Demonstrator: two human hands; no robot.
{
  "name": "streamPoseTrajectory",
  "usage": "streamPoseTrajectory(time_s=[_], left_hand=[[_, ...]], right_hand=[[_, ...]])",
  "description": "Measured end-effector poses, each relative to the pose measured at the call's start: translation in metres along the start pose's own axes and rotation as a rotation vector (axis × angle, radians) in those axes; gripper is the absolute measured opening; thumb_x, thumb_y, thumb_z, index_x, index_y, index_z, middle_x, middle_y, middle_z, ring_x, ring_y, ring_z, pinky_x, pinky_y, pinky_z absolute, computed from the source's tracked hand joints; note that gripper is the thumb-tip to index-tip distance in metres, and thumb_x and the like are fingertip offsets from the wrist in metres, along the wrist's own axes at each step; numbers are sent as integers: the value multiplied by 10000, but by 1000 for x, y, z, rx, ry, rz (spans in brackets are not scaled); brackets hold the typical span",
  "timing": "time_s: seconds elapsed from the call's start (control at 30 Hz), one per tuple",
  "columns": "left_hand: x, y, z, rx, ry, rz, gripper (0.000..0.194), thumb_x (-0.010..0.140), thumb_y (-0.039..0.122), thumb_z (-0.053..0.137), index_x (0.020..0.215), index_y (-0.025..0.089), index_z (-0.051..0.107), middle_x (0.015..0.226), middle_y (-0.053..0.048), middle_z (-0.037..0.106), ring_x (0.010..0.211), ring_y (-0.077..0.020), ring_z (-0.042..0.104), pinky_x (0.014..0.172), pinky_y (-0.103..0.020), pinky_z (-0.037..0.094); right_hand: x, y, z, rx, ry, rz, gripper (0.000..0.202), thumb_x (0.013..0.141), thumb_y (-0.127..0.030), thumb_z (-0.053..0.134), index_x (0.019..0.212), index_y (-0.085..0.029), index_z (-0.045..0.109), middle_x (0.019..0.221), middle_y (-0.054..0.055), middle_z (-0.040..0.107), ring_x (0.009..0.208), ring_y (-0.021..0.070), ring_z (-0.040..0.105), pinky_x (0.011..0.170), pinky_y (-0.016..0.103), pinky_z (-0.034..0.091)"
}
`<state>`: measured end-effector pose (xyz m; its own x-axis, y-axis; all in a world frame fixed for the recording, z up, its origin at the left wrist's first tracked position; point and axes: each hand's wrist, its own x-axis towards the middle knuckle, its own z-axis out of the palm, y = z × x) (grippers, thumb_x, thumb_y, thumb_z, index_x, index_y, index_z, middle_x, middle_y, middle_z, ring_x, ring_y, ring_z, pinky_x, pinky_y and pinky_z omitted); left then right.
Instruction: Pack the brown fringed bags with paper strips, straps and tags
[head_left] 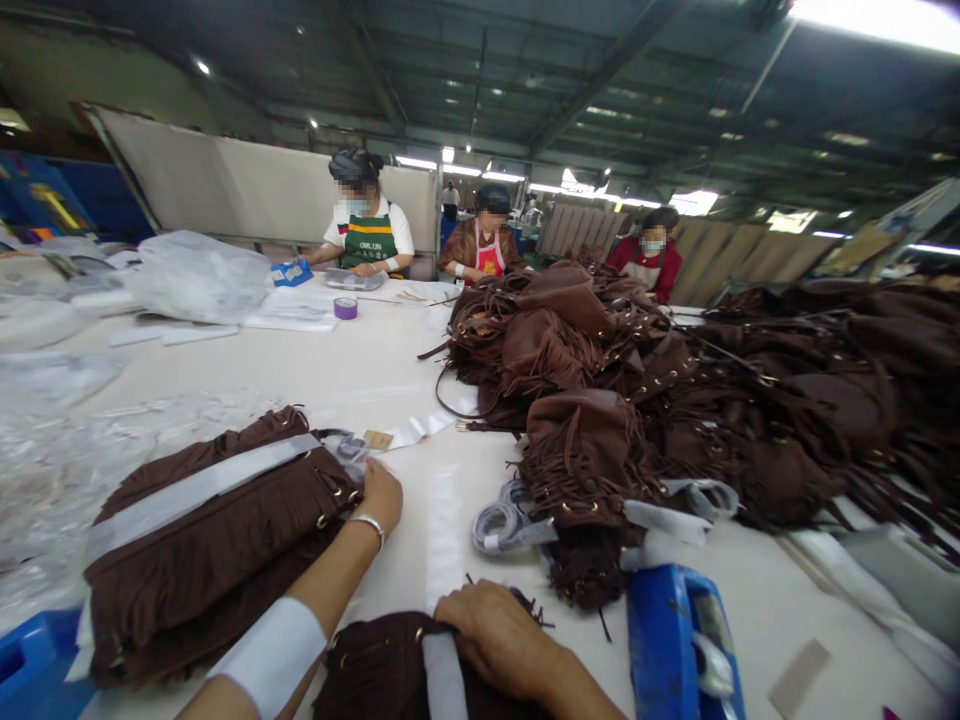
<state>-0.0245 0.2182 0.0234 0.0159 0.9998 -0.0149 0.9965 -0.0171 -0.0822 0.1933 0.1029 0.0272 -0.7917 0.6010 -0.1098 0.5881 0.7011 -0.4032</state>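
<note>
My left hand (382, 500), with a bracelet at the wrist and a white cuff (274, 640) on the forearm, is closed at the end of a brown fringed bag (217, 540). Its fingers meet a plastic-wrapped strap (346, 447), though the fingertips are partly hidden. A pale paper strip (210, 485) lies along that bag, and a small tan tag (379, 440) sits beyond my fingers. My right hand (499, 635) curls over the top of a second brown bag (375, 665) at the bottom edge, beside its white strip (444, 675).
Brown fringed bags pile up (555, 330) on the right, some with wrapped straps (499, 525). A blue tape dispenser (667, 640) stands right of my right hand; another blue object (41, 660) is lower left. Clear plastic (45, 480) covers the left. Several co-workers (371, 235) stand across the table.
</note>
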Motion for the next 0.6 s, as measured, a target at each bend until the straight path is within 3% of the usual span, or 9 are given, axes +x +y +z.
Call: streamPoseTrajectory(time_s=[0.13,0.17,0.23,0.33,0.47,0.6], left_hand=[[-27,11,-6,5,24,78,483,876,30,434,1351,-49,472,1409,-371,436,1272,-451,494,947,-639,438],[-37,14,-5,-19,12,144,504,875,17,398,1374,-28,457,1420,-356,436,1256,-426,519,934,-606,463],[-52,20,-2,-90,-46,325,510,894,66,434,1400,113,478,1452,-225,481,1274,-321,531,985,-486,480],[-61,22,8,-197,-145,541,612,849,240,644,1428,278,452,1546,-75,403,1409,-255,384,1125,-396,376],[-57,17,20,-271,-184,576,720,836,285,686,1481,264,366,1607,-110,257,1476,-322,223,1176,-514,272],[-49,13,24,-304,-152,567,670,847,289,672,1460,259,404,1594,-125,286,1466,-351,241,1159,-560,277]], right_hand=[[1,2,2,5,33,-20,129,956,-247,451,976,-235,578,955,1,706,876,187,629,742,279,359],[2,3,2,4,40,-26,124,955,-248,454,972,-234,576,948,0,706,868,186,630,734,278,358],[2,3,1,3,48,-35,106,940,-233,471,969,-231,573,938,2,705,858,185,630,724,276,354],[3,3,-2,6,38,-50,104,925,-205,474,951,-222,573,923,10,703,853,182,628,717,271,351],[8,5,-4,17,40,-59,131,946,-208,450,967,-223,578,931,10,700,862,179,627,712,265,354],[18,10,0,-5,52,-61,133,931,-198,471,991,-223,588,939,16,700,865,181,629,713,263,366]])
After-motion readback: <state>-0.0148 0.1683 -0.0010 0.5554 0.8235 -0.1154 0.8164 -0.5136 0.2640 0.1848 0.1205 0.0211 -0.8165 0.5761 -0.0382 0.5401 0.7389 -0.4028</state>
